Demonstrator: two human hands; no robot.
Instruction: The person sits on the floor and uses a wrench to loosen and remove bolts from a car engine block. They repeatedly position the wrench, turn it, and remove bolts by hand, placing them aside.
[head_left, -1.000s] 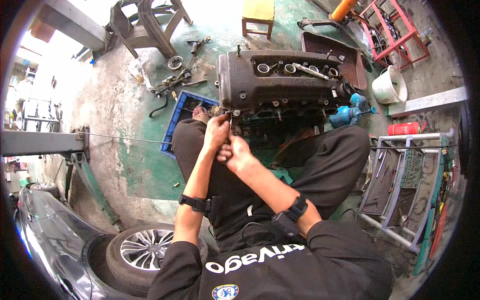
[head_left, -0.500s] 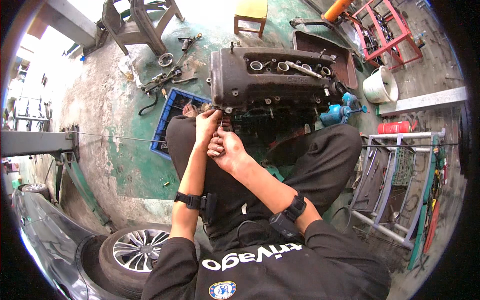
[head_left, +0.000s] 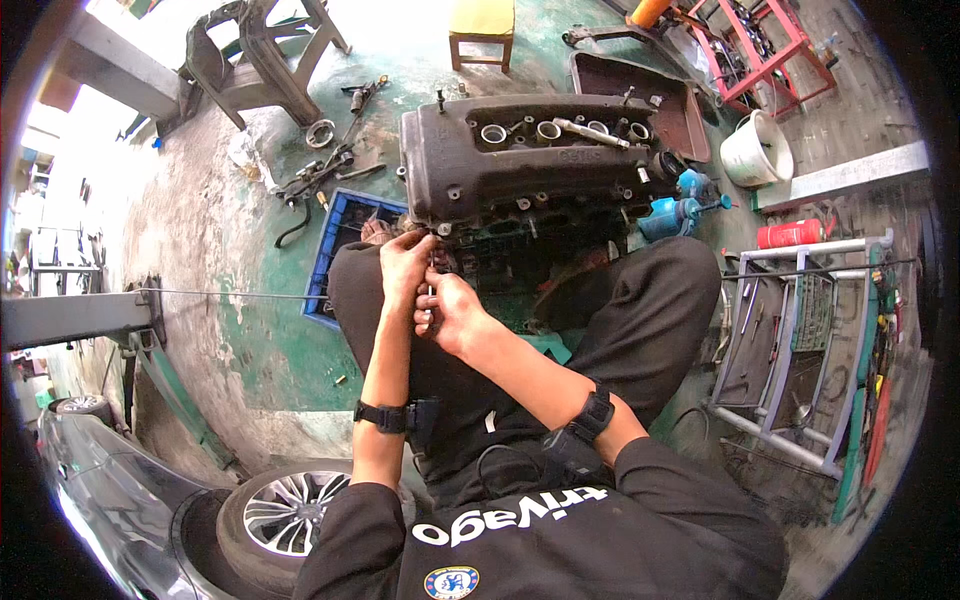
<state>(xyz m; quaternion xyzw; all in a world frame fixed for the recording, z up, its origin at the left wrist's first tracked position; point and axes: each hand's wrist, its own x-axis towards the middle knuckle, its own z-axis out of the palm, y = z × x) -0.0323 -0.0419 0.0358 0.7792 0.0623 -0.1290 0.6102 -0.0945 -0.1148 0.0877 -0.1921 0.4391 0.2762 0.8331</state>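
Note:
A dark, grimy car engine (head_left: 480,180) with a valve cover on top stands in front of me. My left hand (head_left: 404,262) is at its lower left corner, fingers pinched together against that edge; what they hold, if anything, is hidden. Just right of it and a little nearer to me, my right hand (head_left: 452,310) is closed around a slim metal tool (head_left: 431,292). The tool points up toward the left fingertips; its exact kind does not show. A loose metal rod-like piece (head_left: 590,133) lies across the openings in the cover.
Beside my left knee sits a blue crate (head_left: 335,225), with loose parts (head_left: 318,178) on the floor beyond. A blue tool-like device (head_left: 672,218), brown tray (head_left: 640,85) and white bucket (head_left: 752,155) are right of the engine. A tool rack (head_left: 800,350) stands at right.
The view has shifted slightly. My right hand has turned a little, and more of the metal tool shows in it. The left hand stays at the engine's corner.

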